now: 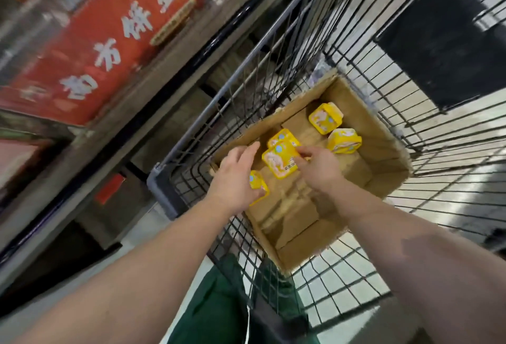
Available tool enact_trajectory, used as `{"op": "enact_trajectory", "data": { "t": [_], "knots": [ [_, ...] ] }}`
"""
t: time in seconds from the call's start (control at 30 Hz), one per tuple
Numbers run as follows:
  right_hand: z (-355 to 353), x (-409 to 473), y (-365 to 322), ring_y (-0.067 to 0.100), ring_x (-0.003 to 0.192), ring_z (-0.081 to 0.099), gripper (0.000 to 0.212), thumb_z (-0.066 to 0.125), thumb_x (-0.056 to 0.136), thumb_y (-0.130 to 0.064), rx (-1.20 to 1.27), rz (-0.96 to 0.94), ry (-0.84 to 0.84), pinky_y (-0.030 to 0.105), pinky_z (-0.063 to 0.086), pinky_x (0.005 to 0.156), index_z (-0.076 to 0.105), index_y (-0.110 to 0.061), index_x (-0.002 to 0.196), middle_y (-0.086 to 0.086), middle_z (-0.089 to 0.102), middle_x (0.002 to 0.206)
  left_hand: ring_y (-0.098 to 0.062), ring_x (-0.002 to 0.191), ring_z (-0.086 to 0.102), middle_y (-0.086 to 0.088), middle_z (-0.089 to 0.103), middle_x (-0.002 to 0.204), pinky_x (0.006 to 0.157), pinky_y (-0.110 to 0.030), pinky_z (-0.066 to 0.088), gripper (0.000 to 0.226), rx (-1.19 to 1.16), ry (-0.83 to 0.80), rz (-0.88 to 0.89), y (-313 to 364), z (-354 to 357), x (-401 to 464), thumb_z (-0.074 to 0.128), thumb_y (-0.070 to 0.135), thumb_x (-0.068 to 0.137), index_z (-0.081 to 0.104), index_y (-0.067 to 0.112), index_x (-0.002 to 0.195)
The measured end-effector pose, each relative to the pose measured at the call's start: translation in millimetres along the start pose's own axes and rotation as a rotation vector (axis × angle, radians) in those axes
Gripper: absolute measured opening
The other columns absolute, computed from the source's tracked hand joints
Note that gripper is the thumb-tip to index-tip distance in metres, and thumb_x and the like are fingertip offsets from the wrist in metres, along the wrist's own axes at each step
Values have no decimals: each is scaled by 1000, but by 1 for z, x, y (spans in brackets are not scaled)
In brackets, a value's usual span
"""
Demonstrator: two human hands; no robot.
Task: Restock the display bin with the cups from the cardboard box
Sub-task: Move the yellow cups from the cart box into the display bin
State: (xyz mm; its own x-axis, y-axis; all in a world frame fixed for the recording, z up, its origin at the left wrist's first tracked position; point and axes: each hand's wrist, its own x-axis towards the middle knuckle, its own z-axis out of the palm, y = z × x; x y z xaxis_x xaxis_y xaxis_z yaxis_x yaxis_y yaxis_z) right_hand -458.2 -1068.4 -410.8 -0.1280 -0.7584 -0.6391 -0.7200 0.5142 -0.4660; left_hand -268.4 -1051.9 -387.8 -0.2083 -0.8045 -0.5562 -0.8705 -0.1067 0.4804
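Head view: five yellow cups [325,118] remain in the cardboard box [383,152], so it looks nearly emptied; no display bin shows. Right hand [317,168] pinches a cup [280,161] at box centre, lid up and tilted. Left hand [235,179] grips another cup [258,186] at the box's near-left wall. Around the box stands a wire cart [219,113].

We lose most of one yellow cup [258,185] behind our left hand [235,176], and motion blurs the red sign [104,50] lettering.
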Motion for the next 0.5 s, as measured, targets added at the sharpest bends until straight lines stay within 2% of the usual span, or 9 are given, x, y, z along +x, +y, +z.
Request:
{"op": "enact_trajectory", "data": {
  "t": [0.07, 0.13, 0.2, 0.23, 0.27, 0.37, 0.4, 0.43, 0.5],
  "knots": [
    [-13, -6, -10, 23, 115, 59, 34, 58, 94, -22, -6, -86, -74, 23, 40, 90, 62, -17, 128, 5, 64, 128, -19, 141, 24, 2, 14, 154, 107, -38, 31, 111, 45, -55, 42, 7, -6, 0, 82, 31, 68, 8, 36, 151],
    [-17, -10, -21, 20, 107, 61, 32, 58, 94, -22, -53, -190, -130, 15, 38, 80, 64, -18, 125, 4, 67, 122, -21, 140, 28, 1, 9, 156, 105, -34, 34, 116, 76, -100, 92, 8, -10, 1, 83, 28, 66, 4, 37, 151],
    [-12, -12, -31, 10, 92, 58, 30, 58, 94, -19, -34, -282, -185, 1, 35, 68, 66, -14, 123, 6, 69, 115, -22, 135, 36, 0, 16, 153, 101, -33, 38, 114, 97, -140, 104, 4, -12, 1, 82, 28, 67, 5, 35, 151],
    [-6, -12, -35, 6, 87, 55, 30, 59, 94, -17, 0, -308, -207, 1, 36, 67, 67, -12, 122, 5, 70, 109, -22, 132, 41, 1, 21, 150, 100, -33, 39, 111, 102, -146, 96, 1, -13, 0, 82, 29, 67, 9, 33, 151],
    [0, -13, -37, 3, 82, 55, 29, 60, 93, -17, 46, -318, -221, 3, 38, 70, 68, -11, 121, 3, 70, 102, -22, 129, 44, 1, 26, 146, 100, -33, 40, 106, 105, -144, 75, -3, -13, -2, 81, 31, 68, 14, 31, 150],
    [24, -7, -29, 11, 87, 62, 27, 60, 93, -21, 324, -183, -176, 34, 53, 91, 67, -14, 119, -5, 65, 98, -24, 120, 51, 0, 35, 138, 97, -35, 44, 92, 80, -76, -11, -19, -16, -9, 78, 32, 67, 27, 27, 144],
    [32, -5, -23, 15, 90, 62, 27, 58, 94, -21, 370, -113, -131, 36, 51, 95, 66, -15, 119, -3, 65, 101, -25, 118, 52, -2, 37, 137, 96, -36, 44, 88, 63, -46, -46, -24, -18, -11, 77, 31, 68, 29, 26, 142],
    [40, -3, -17, 18, 94, 62, 28, 56, 95, -22, 345, -57, -85, 32, 49, 95, 64, -16, 121, 1, 66, 107, -27, 116, 53, -4, 38, 136, 94, -36, 44, 84, 44, -15, -81, -29, -20, -13, 75, 30, 69, 31, 26, 140],
    [56, -1, -5, 24, 107, 60, 34, 53, 96, -23, 181, 26, -78, 23, 44, 87, 57, -17, 129, 8, 64, 121, -30, 113, 54, -7, 39, 135, 90, -36, 43, 77, 17, 35, -138, -37, -23, -15, 75, 28, 70, 35, 28, 136]
  ]
}}
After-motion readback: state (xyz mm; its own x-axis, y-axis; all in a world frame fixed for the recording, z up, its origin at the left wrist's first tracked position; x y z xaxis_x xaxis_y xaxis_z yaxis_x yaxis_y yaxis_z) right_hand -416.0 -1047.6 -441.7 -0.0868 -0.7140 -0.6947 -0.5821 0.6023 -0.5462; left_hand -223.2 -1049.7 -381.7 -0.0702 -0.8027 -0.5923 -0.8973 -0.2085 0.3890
